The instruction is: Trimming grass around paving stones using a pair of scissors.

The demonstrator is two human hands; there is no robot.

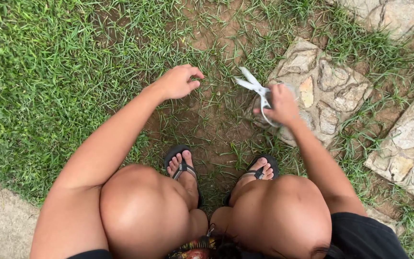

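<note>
Your left hand hovers low over the grass, fingers curled loosely inward with the thumb meeting the fingertips, as if pinching at blades; whether any grass is actually caught between them is too small to tell. That arm runs out long and nearly straight from your left knee, forearm angled up and to the right. Just beyond and below the hand the turf thins into a patch of bare soil, and your sandalled feet sit nearer to you than both hands, toes pointing forward. To the right of the left hand, across a short gap of sparse grass, lie the scissors: pale metal, gripped in your right hand, blades parted and pointing up and to the left, toward the left hand. Their long axis slants from the handle loops at your right fingers to the tips, which come nearest the left hand's thumb side but stay apart from it. Your right hand is closed around the loops, wrist bent, forearm rising from the right knee. Directly behind and to the right of that hand sits a flat stepping stone, with another stone farther right.
</note>
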